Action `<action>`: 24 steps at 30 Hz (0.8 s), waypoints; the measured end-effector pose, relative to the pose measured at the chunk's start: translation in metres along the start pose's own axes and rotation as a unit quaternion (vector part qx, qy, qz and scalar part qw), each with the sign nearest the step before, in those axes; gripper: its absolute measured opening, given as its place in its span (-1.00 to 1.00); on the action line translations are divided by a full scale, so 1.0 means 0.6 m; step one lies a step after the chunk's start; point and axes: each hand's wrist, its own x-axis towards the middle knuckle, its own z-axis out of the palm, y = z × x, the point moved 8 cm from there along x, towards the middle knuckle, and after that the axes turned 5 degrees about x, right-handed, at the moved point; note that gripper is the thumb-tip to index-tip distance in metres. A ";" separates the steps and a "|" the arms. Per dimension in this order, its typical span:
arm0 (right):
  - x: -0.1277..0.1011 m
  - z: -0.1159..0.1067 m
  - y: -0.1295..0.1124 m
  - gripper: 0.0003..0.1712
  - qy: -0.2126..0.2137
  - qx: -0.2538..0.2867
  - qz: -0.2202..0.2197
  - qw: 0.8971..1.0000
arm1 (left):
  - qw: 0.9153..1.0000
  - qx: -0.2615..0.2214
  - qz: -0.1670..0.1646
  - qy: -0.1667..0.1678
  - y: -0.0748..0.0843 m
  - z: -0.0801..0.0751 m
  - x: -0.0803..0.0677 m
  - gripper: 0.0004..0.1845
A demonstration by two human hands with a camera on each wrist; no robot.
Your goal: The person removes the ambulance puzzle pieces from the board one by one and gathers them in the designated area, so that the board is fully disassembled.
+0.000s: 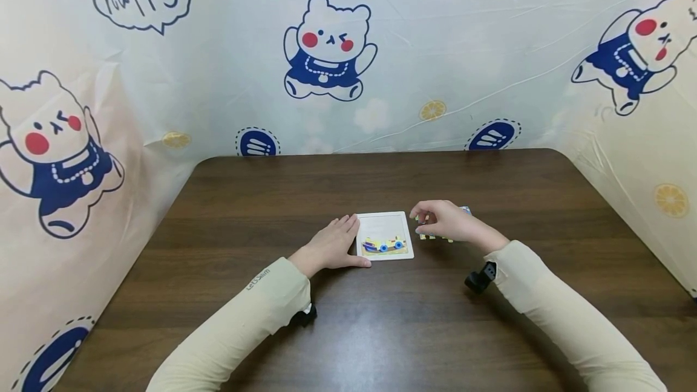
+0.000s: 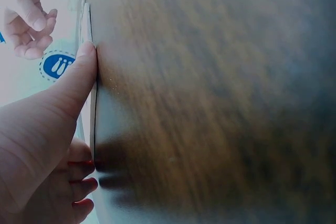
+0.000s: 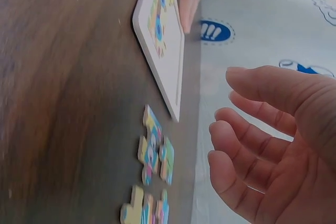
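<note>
A white square puzzle tray (image 1: 383,224) lies on the dark wooden table (image 1: 381,325), with a strip of colourful pieces (image 1: 384,245) fitted along its near edge. My left hand (image 1: 339,242) lies flat beside the tray's left side. Its thumb (image 2: 79,77) presses against the tray's rim (image 2: 91,114). My right hand (image 1: 438,218) hovers just right of the tray over loose jigsaw pieces (image 1: 435,236). In the right wrist view its fingers (image 3: 247,140) are loosely curled and hold nothing, above the loose pieces (image 3: 155,153) next to the tray (image 3: 168,72).
A printed bear-pattern sheet (image 1: 327,47) walls the table at the back and both sides. More loose pieces (image 3: 147,211) lie nearer my right wrist. Bare tabletop stretches in front of and behind the tray.
</note>
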 end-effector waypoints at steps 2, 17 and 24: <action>0.005 0.007 -0.004 -0.71 -0.005 0.001 0.001 1.000 | 1.000 0.001 0.000 0.000 0.000 -0.001 0.000 0.09; 0.030 0.057 -0.048 -0.74 -0.054 0.014 -0.031 0.998 | 1.000 -0.004 -0.003 0.000 -0.002 -0.001 0.003 0.10; 0.039 0.078 -0.066 -0.74 -0.074 0.011 -0.052 0.996 | 1.000 -0.014 0.007 0.014 0.000 -0.005 0.001 0.09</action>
